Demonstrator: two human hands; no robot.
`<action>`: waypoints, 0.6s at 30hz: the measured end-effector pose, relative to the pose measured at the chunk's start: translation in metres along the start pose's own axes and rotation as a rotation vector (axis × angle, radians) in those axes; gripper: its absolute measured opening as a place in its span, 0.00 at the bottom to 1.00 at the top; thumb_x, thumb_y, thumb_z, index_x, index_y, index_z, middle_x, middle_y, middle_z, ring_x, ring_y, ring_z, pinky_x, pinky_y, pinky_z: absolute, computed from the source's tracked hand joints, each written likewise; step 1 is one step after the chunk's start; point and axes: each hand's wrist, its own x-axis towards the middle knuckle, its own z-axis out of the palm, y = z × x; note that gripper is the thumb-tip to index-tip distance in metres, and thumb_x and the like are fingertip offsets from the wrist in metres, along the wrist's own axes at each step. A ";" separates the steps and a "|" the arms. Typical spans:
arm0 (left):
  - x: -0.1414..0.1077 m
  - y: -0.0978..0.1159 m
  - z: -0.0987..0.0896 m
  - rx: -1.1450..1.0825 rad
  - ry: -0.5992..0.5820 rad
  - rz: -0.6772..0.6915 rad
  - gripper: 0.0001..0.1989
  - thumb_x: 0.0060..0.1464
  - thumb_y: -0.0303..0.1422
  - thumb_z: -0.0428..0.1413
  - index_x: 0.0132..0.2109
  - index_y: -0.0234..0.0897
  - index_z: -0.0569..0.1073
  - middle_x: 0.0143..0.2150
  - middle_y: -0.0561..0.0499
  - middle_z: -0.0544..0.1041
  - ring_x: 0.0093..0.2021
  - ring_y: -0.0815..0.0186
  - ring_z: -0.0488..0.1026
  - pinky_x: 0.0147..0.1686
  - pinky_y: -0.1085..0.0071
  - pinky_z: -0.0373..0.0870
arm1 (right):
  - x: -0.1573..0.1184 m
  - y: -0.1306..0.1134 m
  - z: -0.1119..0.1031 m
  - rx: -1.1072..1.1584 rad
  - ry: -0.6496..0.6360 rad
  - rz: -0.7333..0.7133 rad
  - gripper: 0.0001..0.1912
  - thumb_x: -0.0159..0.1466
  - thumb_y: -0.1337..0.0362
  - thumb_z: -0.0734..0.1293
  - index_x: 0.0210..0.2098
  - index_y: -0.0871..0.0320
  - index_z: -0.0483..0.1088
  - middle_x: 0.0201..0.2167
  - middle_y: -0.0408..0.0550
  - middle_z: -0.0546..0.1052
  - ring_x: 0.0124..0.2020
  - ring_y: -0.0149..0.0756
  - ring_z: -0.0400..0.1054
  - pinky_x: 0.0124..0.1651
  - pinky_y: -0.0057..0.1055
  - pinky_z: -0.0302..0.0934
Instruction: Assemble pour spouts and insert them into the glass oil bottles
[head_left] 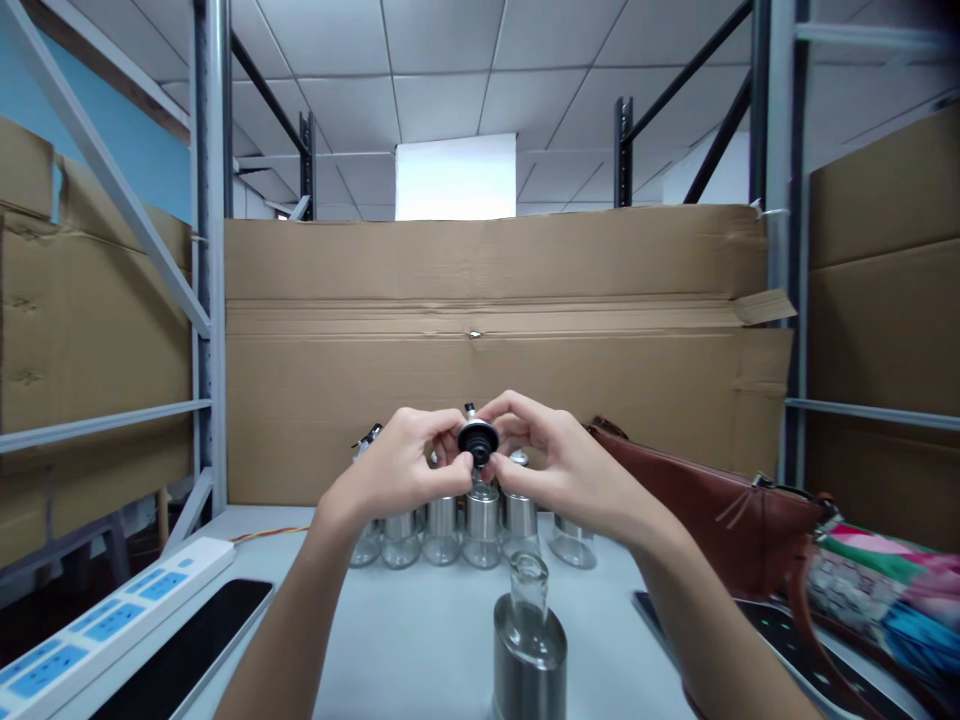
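Between the fingertips of my left hand [401,460] and my right hand [551,450] is a bottle stopper [478,440], with a metal disc, a black ribbed plug facing me and a small black tip on top. Both hands are closed on it, thumbs at its lower edge. Below and nearer to me stands a glass bottle [529,655] in a metal sleeve, its neck uncovered. Behind my hands several similar glass bottles [482,515] stand in a row, partly hidden by my hands; at least one at the left has a black-tipped spout.
A white power strip [112,620] and a black phone [191,640] lie on the left of the white table [420,650]. At the right are a brown leather bag [720,510], a dark device under its strap, and colourful fabric [900,590]. A cardboard panel [487,370] closes the back.
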 end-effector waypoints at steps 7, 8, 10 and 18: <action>-0.001 0.002 0.000 0.014 -0.006 -0.001 0.06 0.46 0.31 0.52 0.25 0.35 0.63 0.21 0.59 0.63 0.23 0.74 0.57 0.23 0.77 0.54 | 0.002 0.006 -0.002 0.069 -0.049 -0.027 0.11 0.57 0.67 0.63 0.40 0.57 0.63 0.29 0.44 0.75 0.31 0.33 0.69 0.33 0.28 0.61; -0.001 0.002 0.000 0.019 -0.008 -0.003 0.06 0.46 0.31 0.52 0.25 0.35 0.63 0.21 0.59 0.63 0.23 0.74 0.57 0.23 0.77 0.54 | 0.002 0.004 -0.002 0.056 -0.051 -0.026 0.11 0.56 0.67 0.64 0.40 0.57 0.62 0.30 0.44 0.74 0.31 0.33 0.69 0.34 0.28 0.61; -0.001 0.003 0.000 0.025 -0.009 -0.001 0.06 0.46 0.31 0.52 0.25 0.35 0.63 0.21 0.59 0.63 0.22 0.74 0.56 0.23 0.77 0.53 | 0.002 0.000 -0.002 0.014 -0.038 -0.026 0.11 0.56 0.68 0.64 0.39 0.57 0.63 0.30 0.43 0.74 0.30 0.32 0.68 0.34 0.28 0.61; -0.002 0.004 0.002 0.031 -0.004 0.012 0.07 0.45 0.31 0.52 0.24 0.35 0.62 0.20 0.59 0.62 0.22 0.75 0.56 0.22 0.78 0.52 | 0.000 -0.004 -0.001 -0.029 -0.033 -0.033 0.10 0.56 0.69 0.63 0.38 0.56 0.62 0.31 0.43 0.74 0.32 0.32 0.67 0.34 0.27 0.60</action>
